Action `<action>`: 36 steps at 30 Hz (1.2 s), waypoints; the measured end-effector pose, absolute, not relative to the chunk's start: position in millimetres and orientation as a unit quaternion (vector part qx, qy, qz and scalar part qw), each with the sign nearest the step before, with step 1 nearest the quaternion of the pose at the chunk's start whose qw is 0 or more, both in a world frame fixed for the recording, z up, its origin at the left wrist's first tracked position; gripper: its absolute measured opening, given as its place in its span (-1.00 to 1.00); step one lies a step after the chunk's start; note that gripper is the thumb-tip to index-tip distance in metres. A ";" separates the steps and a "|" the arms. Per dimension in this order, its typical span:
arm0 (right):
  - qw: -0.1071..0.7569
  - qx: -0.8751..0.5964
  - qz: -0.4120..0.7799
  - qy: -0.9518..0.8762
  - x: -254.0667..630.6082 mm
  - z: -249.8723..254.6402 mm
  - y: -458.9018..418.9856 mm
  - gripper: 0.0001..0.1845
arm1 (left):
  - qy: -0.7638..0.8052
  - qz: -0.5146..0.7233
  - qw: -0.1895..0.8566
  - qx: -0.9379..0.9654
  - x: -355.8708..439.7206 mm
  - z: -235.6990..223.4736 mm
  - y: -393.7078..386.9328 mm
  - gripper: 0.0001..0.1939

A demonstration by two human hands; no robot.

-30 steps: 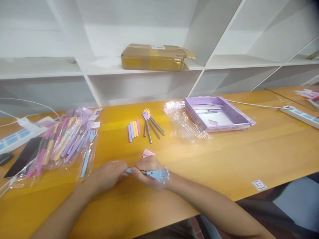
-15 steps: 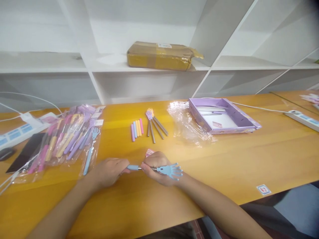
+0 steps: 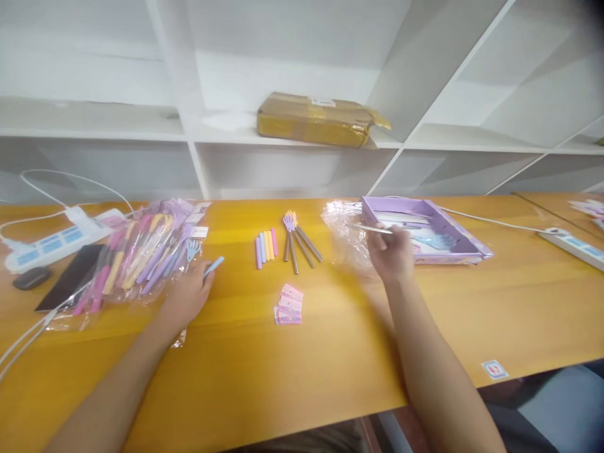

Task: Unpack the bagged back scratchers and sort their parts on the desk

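Note:
My left hand (image 3: 189, 292) is closed around a light-blue handle sleeve (image 3: 214, 265), beside the bagged back scratchers (image 3: 141, 258). Over the near left side of the purple box (image 3: 453, 257), my right hand (image 3: 391, 248) grips the metal rod (image 3: 370, 228) of a back scratcher, and its blue hand-shaped head (image 3: 436, 241) shows to the right, over the box. Motion blurs this hand a little. Between the hands lie several coloured handle sleeves (image 3: 267, 246) in a row and several metal rods (image 3: 302, 245) with purple and orange hand-shaped heads.
Pink cards (image 3: 290, 305) lie near the table's middle. Crumpled clear plastic (image 3: 337, 233) sits left of the box. Power strips (image 3: 61, 239) with white cables stand at left and right, near a black mouse (image 3: 32, 278). A taped parcel (image 3: 321, 119) rests on the shelf above.
My hands have parted, separating the blue sleeve from the rod. The left hand moved left with the sleeve; the right carried the scratcher up and right to the box. The pink cards are uncovered.

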State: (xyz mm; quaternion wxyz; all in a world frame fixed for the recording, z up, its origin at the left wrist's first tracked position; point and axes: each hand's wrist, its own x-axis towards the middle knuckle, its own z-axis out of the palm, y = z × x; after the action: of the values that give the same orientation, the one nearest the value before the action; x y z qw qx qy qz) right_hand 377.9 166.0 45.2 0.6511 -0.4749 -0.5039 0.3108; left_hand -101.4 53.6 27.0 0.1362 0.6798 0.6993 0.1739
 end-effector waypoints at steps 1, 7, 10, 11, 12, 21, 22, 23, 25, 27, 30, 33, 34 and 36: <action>0.649 -0.480 0.327 -0.492 371.3 38.4 169.3 -0.51 | 0.706 0.192 0.122 0.671 -100.9 23.2 55.1 -0.64; 0.638 -0.462 0.379 -0.486 324.5 20.7 163.4 -0.48 | 0.660 0.315 0.058 0.679 -83.9 2.5 51.8 -0.46; 0.609 -0.462 0.389 -0.515 303.3 15.0 150.0 -0.52 | 0.607 0.299 0.110 0.728 -72.7 -2.3 44.5 -0.48; 0.598 -0.463 0.388 -0.527 296.5 12.6 146.1 -0.54 | 0.589 0.279 0.128 0.747 -70.1 -3.3 42.5 -0.50; 0.588 -0.464 0.385 -0.540 290.2 10.2 143.1 -0.55 | 0.576 0.259 0.139 0.763 -68.1 -4.2 40.9 -0.51; 0.500 -0.461 0.274 -0.680 269.1 -7.3 145.9 -0.74 | 0.523 0.186 0.131 0.821 -66.7 -6.2 38.0 -0.38; 0.492 -0.463 0.256 -0.692 268.7 -9.8 147.3 -0.76 | 0.523 0.184 0.131 0.822 -66.8 -5.2 37.7 -0.39; 0.483 -0.464 0.241 -0.702 268.1 -12.6 148.7 -0.78 | 0.525 0.182 0.131 0.821 -66.9 -3.8 37.3 -0.40; 0.468 -0.465 0.212 -0.721 266.5 -18.1 151.1 -0.83 | 0.527 0.179 0.134 0.820 -66.9 -0.4 35.8 -0.42; 0.460 -0.461 0.182 -0.737 264.5 -22.6 152.8 -0.84 | 0.521 0.170 0.139 0.824 -66.9 3.2 33.8 -0.41; 0.465 -0.453 0.133 -0.748 261.4 -26.2 154.3 -0.82 | 0.510 0.147 0.146 0.835 -66.4 7.0 30.9 -0.37; 0.476 -0.448 0.092 -0.751 257.7 -27.9 155.0 -0.82 | 0.506 0.127 0.150 0.840 -65.0 7.4 29.3 -0.31; 0.478 -0.445 0.082 -0.753 256.4 -28.4 155.2 -0.82 | 0.505 0.124 0.150 0.841 -64.5 7.0 29.1 -0.30; 0.478 -0.436 0.066 -0.759 254.6 -29.5 155.7 -0.83 | 0.504 0.121 0.151 0.841 -63.9 6.0 29.0 -0.30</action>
State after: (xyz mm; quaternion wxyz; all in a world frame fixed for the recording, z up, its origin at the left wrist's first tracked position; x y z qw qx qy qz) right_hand 254.6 155.7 -29.5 0.4782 -0.4362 -0.7594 0.0663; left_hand -63.9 29.0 6.0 0.1513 0.8415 0.5043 0.1212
